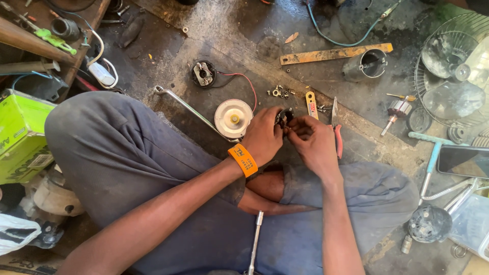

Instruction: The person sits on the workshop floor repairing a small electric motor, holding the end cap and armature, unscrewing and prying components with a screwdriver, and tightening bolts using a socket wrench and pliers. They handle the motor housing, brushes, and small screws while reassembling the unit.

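The person sat cross-legged on a grimy concrete floor (pixel 214 30), both hands meeting just right of the frame's centre. The left hand (pixel 263 136), an orange wristband (pixel 243 160) on its wrist, was curled closed around a small dark round motor part (pixel 283 117), which peeked out at the hand's one o'clock. The right hand (pixel 311 142) sat at three o'clock from the left, touching it, its fingers (pixel 300 127) bent inward and pinched against the same part; whether they gripped a separate small piece could not be told. At nine o'clock from the part, just beside the left hand, lay a cream round disc with a yellow hub (pixel 233 118), resting against a long metal rod (pixel 188 109). At twelve o'clock, near the hands, a scatter of small screws and nuts (pixel 280 92) lay on the floor, and a short yellow-handled tool (pixel 311 104) lay at one o'clock. Red-handled pliers (pixel 336 130) lay at three o'clock, just beside the right hand. Farther out at one o'clock sat a grey metal cylinder housing (pixel 365 64) below a yellowed flat bar (pixel 336 54). A motor rotor (pixel 396 111) lay at three o'clock, well apart, with a wire fan guard (pixel 451 66) beyond it. A socket wrench (pixel 255 239) lay across the lap at six o'clock.
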Tool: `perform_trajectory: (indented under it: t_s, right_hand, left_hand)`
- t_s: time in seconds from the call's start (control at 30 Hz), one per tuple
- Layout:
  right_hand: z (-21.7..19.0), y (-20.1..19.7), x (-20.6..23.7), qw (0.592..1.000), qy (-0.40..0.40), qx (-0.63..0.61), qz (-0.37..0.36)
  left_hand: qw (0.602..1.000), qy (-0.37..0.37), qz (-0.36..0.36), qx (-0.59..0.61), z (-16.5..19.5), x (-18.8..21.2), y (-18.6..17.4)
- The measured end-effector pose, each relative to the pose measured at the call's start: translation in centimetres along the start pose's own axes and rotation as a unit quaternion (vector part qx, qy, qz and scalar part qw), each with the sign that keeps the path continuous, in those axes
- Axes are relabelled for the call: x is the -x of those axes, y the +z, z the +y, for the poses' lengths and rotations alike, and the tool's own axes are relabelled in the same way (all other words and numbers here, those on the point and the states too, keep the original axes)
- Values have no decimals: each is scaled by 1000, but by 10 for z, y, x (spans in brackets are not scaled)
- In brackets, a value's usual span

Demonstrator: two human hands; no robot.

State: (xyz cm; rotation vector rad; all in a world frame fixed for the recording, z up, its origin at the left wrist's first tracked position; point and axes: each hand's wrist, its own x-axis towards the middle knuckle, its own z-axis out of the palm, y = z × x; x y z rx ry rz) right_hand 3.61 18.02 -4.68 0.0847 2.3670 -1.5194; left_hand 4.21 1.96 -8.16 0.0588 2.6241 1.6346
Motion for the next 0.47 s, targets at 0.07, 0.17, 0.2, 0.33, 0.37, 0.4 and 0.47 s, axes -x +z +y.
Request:
perform_trajectory:
  t_s: [0.07, 0.17, 0.2, 0.33, 0.37, 0.4, 0.47]
  right_hand:
    - [4, -2, 0, 1000, 16, 17, -6]
    - [6, -10, 0, 998, 57, 11, -6]
    - [7, -16, 0, 998, 59, -26, -8]
    - [10, -31, 0, 994, 60, -81, 32]
    - [11, -34, 1, 994, 84, -54, 46]
    - [13, -36, 1, 992, 109, -27, 60]
    - [17, -37, 1, 993, 90, 39, 63]
  left_hand:
    - [1000, 0, 1, -6, -1, 1, 1]
    - [1000, 3, 9, -6, -2, -1, 0]
    - [1000, 2, 14, -5, -3, -1, 0]
    - [999, 3, 27, 22, -2, -7, -4]
    - [999, 7, 33, 28, -1, -7, -5]
    - [999, 11, 40, 33, 0, -8, -6]
    - [997, -4, 65, 50, 1, -11, -9]
